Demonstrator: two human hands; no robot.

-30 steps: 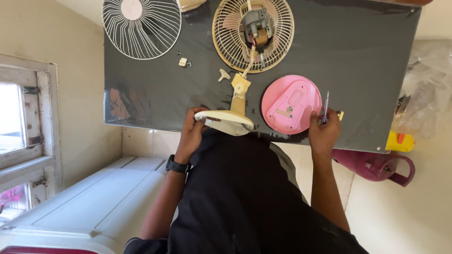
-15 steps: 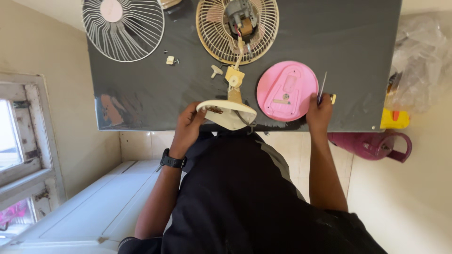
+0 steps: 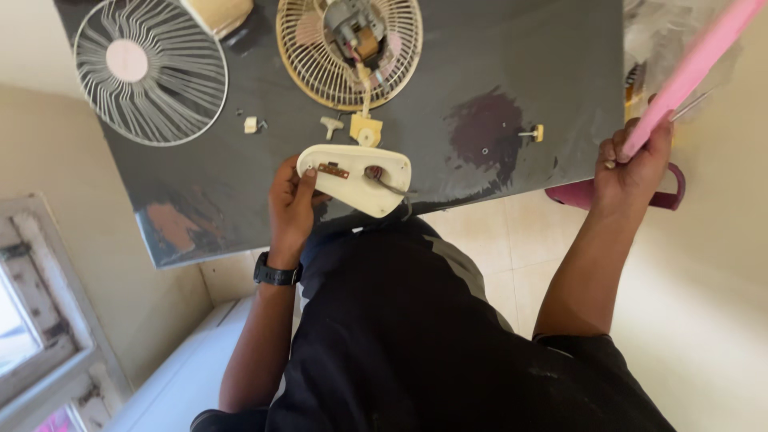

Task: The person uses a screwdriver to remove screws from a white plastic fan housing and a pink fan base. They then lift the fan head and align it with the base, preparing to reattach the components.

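Head view shows a dark table [image 3: 512, 72] with a fan taken apart. The left hand [image 3: 292, 204] is closed on the cream base [image 3: 356, 178], which lies at the near edge of the table, underside up, with a small switch part and a wire visible. The right hand [image 3: 632, 164] is off the right edge of the table, closed around a pink cover [image 3: 696, 60] lifted edge-on, and a thin tool [image 3: 692, 104], maybe a screwdriver, is in the same hand. The rear grill [image 3: 350, 50] with the bare motor [image 3: 352, 24] lies at the far edge, the front grill [image 3: 150, 70] at the far left corner. Small loose parts [image 3: 332, 124] lie between. I judge the disassembly is mostly done: grills off, motor open, base open. What is left, I cannot tell
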